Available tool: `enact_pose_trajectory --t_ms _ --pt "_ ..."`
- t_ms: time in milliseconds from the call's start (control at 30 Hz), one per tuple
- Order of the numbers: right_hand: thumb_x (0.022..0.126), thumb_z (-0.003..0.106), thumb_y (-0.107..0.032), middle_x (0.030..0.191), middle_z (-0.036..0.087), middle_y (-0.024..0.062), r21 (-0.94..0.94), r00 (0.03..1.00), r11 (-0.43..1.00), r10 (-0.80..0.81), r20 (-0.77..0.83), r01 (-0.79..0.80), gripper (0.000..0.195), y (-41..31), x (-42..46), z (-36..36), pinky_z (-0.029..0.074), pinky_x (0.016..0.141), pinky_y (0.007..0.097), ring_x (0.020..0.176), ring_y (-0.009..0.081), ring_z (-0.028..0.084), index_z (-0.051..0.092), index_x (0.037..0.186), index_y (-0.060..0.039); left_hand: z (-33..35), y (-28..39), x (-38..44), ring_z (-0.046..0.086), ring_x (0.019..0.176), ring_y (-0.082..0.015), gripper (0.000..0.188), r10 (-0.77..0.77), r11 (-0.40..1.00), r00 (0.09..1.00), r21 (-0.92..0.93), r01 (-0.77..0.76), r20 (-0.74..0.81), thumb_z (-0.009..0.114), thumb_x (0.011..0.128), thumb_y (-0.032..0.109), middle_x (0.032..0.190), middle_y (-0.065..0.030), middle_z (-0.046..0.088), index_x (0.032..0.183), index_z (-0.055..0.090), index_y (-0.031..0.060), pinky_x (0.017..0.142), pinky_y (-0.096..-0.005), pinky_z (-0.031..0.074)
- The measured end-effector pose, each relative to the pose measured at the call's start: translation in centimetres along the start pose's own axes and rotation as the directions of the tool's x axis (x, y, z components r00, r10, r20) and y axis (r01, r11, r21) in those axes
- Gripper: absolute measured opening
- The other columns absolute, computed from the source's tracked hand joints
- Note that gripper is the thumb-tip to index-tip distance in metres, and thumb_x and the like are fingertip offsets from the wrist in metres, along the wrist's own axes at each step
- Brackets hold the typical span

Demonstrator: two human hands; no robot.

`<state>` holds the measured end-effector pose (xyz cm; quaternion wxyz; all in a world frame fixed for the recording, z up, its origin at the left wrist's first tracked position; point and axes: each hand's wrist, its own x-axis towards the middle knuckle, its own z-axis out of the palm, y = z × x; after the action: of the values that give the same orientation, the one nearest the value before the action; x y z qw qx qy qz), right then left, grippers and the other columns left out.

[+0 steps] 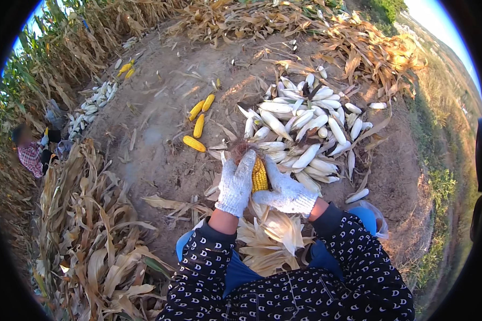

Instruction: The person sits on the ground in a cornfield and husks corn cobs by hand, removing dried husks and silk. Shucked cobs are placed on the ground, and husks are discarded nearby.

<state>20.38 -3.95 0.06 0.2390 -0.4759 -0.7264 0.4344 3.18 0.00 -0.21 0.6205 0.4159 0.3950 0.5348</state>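
Note:
Between my two gloved hands is a yellow ear of corn (259, 176), its kernels bare along the middle. My left hand (237, 182), in a white knit glove, grips its left side near the tip, where a tuft of brown corn silk (240, 151) sticks out. On the other side my right hand (289, 187), gloved alike, presses against the ear with the thumb across its lower part. Pale dry husks (275, 236) lie below the hands, between my knees; whether they are still joined to the ear I cannot tell. Just beyond is a heap of ears in white husks (301, 116).
Several bare yellow cobs (199, 126) lie on the soil ahead to the left. A pile of dry stalks and leaves (92, 248) is at lower left, another (357, 44) at the far right. Farther left, a person (30, 154) sits by another heap of husked-in ears (92, 108).

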Motion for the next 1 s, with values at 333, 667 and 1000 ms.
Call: enact_pose_trajectory --t_ms 333,667,1000 --pt "0.089 0.075 -0.056 0.166 0.033 0.0338 -0.018 0.994 0.996 -0.085 -0.072 0.084 0.124 1.4 0.0 0.0 0.037 0.123 0.0445 0.149 0.043 0.045 -0.001 0.169 0.0014 0.1 -1.2 1.2 0.067 0.112 -0.0186 0.033 -0.082 0.967 0.976 -0.252 0.028 -0.203 0.049 0.111 0.013 0.127 -0.0084 0.068 0.142 0.058 0.006 0.098 -0.0329 0.055" --pt "0.088 0.078 -0.06 0.17 0.027 0.0304 0.112 0.987 0.981 -0.156 -0.033 0.158 0.128 1.6 0.1 -1.0 0.029 0.127 0.0415 0.157 0.0354 0.033 0.001 0.169 0.0022 0.3 -0.1 0.4 0.065 0.111 -0.0177 0.029 -0.013 0.978 0.999 -0.209 0.007 -0.029 0.049 0.111 0.015 0.124 -0.0074 0.066 0.138 0.057 0.0079 0.098 -0.032 0.054" --pt "0.09 0.077 -0.053 0.173 0.019 0.0271 0.235 0.972 0.945 -0.236 0.015 0.226 0.124 1.2 0.3 -0.8 0.021 0.13 0.0393 0.161 0.0301 0.021 -0.002 0.169 0.002 0.6 0.5 0.5 0.065 0.109 -0.0168 0.035 0.074 0.997 0.992 0.034 -0.07 -0.105 0.051 0.113 0.022 0.125 -0.0081 0.068 0.143 0.056 0.0062 0.096 -0.0317 0.053"
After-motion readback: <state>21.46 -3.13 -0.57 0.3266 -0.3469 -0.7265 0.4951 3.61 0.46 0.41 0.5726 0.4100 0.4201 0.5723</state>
